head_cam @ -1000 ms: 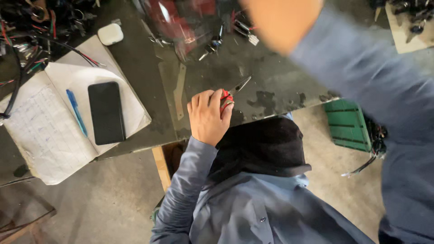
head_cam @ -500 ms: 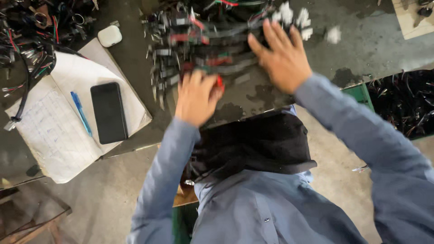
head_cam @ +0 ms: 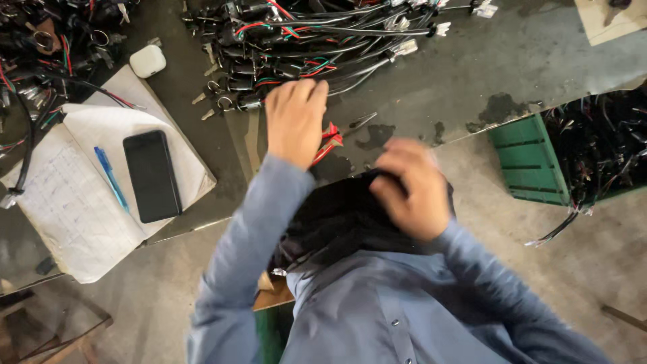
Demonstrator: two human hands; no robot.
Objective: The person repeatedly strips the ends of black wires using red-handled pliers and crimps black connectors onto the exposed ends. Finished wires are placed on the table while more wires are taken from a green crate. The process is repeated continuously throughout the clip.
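Right now the left hand (head_cam: 294,121) lies palm down on the desk (head_cam: 472,61), fingers stretched toward twelve o'clock, their tips touching the near edge of the pile of wire harnesses (head_cam: 303,40). Its grip is released, flat, grasping nothing. Just at its three o'clock side lie the red-handled pliers (head_cam: 328,140), long axis running from about seven to one o'clock, handles partly hidden under the hand. The harness cables run mostly nine to three o'clock, white plugs at the three o'clock end.

The right hand (head_cam: 411,189) is blurred, curled on the black cloth (head_cam: 344,216) at the person's chest, beyond the desk's near edge; whether it pinches the cloth I cannot tell.

At nine o'clock lies an open notebook (head_cam: 74,202) carrying a black phone (head_cam: 151,175) and a blue pen (head_cam: 110,178). Bare desk spreads toward two o'clock. A green crate (head_cam: 526,162) of cables stands at three o'clock, below the desk edge.
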